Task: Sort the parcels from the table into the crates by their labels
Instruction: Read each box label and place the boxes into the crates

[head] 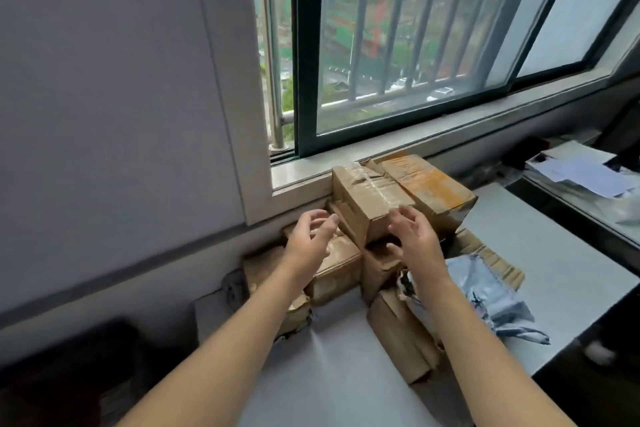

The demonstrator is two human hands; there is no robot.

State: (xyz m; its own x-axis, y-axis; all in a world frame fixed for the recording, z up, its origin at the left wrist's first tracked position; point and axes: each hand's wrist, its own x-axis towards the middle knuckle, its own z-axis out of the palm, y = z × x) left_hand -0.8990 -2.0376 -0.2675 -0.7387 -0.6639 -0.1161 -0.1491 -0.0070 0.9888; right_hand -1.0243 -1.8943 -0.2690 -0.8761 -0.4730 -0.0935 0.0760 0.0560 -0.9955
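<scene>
Taped parcel (367, 198): creased brown cardboard with clear tape along its top. It lies on top of the pile at the far edge of the table (346, 374), below the window sill (311, 173). An orange-stained box (433, 191) touches its right side. Lower boxes (339, 267) sit beneath it, and a grey poly bag (485, 291) lies toward the right edge. Left hand (308, 239) and right hand (415, 236) flank the parcel's near end, fingers spread and holding nothing. Whether they touch it cannot be told.

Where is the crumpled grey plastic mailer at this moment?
In the head view the grey plastic mailer lies on the table, right of the right forearm, against the cardboard parcels.
</scene>
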